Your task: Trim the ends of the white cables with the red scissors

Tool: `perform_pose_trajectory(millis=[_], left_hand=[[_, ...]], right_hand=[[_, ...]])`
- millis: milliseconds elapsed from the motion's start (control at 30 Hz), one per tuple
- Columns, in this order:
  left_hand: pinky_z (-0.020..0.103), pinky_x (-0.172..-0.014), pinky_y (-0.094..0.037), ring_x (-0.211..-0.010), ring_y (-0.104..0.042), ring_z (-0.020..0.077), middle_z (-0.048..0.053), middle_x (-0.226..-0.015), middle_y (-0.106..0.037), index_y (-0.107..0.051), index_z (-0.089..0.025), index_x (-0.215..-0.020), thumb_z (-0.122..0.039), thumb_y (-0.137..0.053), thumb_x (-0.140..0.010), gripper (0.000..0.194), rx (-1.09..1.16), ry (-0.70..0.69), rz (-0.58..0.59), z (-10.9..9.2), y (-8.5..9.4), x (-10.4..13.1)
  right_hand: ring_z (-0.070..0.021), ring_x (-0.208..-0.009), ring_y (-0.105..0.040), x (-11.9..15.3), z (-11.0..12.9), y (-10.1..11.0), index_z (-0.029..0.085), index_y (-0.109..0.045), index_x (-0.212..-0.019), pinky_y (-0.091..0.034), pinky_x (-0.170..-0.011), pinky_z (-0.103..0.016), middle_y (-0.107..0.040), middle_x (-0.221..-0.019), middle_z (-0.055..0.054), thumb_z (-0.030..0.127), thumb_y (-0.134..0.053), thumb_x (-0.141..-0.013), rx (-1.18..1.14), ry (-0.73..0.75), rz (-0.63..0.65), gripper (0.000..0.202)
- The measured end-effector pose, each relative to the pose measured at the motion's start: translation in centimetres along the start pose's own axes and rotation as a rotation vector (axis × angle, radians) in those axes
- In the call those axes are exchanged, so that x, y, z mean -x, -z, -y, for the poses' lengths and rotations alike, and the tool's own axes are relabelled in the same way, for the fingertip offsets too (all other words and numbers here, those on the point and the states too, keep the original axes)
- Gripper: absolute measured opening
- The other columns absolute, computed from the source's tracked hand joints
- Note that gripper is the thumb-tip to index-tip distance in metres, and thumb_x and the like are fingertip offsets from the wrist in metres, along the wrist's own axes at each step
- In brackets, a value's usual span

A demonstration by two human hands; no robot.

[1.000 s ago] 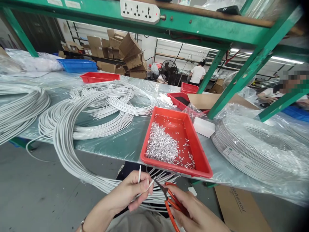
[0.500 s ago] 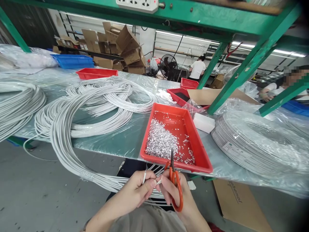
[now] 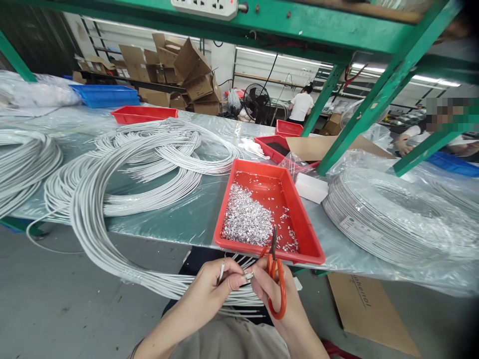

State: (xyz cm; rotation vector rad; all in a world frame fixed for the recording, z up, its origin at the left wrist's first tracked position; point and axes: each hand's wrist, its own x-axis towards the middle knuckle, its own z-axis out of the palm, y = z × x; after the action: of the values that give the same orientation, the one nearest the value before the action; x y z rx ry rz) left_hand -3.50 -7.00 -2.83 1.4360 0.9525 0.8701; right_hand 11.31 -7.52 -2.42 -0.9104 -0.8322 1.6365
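My left hand (image 3: 217, 281) is closed, its thumb and forefinger pinching a white cable (image 3: 248, 275) close to its end. Another short white piece pokes out between its fingers. Facing it, my right hand (image 3: 290, 294) has its fingertips at the same cable end. Orange-handled scissors (image 3: 283, 299) are held in that hand, dark blades pointing up and away. Beneath both hands passes a bundle of white cables (image 3: 164, 281), looping down from a big coil on the table. Just beyond, a red tray (image 3: 307, 234) holds a heap of small shiny metal pieces (image 3: 247, 214).
A wrapped cable coil (image 3: 355, 214) lies right of the tray, near a white box (image 3: 311, 188). Green frame posts (image 3: 377, 99) cross the right side. More cable coils (image 3: 26, 164) cover the left. A flat cardboard sheet (image 3: 370, 314) leans below the table. Two people work farther back.
The fingertips have shifted slightly around the cable end, and the scissors have tilted a little to the right. The whole view has drifted slightly.
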Motion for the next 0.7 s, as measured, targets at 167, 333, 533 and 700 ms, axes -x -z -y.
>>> perform_pose_trajectory(millis=[167,333,533,700], left_hand=[[0.018,-0.041,-0.026,-0.044,-0.033,0.0062,-0.002,-0.067,-0.049,-0.058,-0.015,-0.072,-0.029,-0.050,-0.082,0.020,-0.020,-0.045,-0.047,0.0,-0.1,-0.2],[0.019,-0.043,-0.026,-0.046,-0.034,0.0077,-0.004,-0.057,-0.044,-0.056,-0.015,-0.067,-0.035,-0.051,-0.081,0.025,0.029,-0.051,-0.098,0.5,-0.2,-0.5],[0.021,-0.053,-0.032,-0.056,-0.041,0.0114,-0.001,-0.061,-0.047,-0.062,-0.015,-0.066,-0.032,-0.053,-0.081,0.024,-0.110,-0.098,-0.140,0.7,-0.1,-0.4],[0.021,-0.049,-0.031,-0.052,-0.040,0.0108,-0.001,-0.060,-0.046,-0.063,-0.016,-0.062,-0.033,-0.059,-0.076,0.023,-0.090,-0.136,-0.232,1.1,-0.2,-0.6]], right_hand=[[-0.0052,-0.035,-0.018,-0.1,-0.2,-0.5,0.019,-0.048,-0.059,-0.022,-0.041,-0.022,-0.031,-0.039,0.012,0.036,-0.065,-0.072,-0.065,-0.084,0.030,0.028],[-0.0068,-0.039,-0.026,0.0,-0.3,-0.6,0.017,-0.061,-0.069,-0.022,-0.043,-0.022,-0.040,-0.043,0.008,0.041,-0.066,-0.071,0.017,-0.022,-0.004,0.024],[-0.0099,-0.043,-0.037,-0.6,-0.1,-0.1,0.017,-0.061,-0.049,-0.026,-0.046,-0.024,-0.051,-0.042,0.004,0.030,-0.078,-0.058,0.169,0.119,-0.062,0.024],[-0.0099,-0.044,-0.039,-1.0,-0.3,-0.5,0.016,-0.060,-0.052,-0.028,-0.046,-0.023,-0.052,-0.043,0.004,0.030,-0.078,-0.057,0.119,0.132,-0.068,0.024]])
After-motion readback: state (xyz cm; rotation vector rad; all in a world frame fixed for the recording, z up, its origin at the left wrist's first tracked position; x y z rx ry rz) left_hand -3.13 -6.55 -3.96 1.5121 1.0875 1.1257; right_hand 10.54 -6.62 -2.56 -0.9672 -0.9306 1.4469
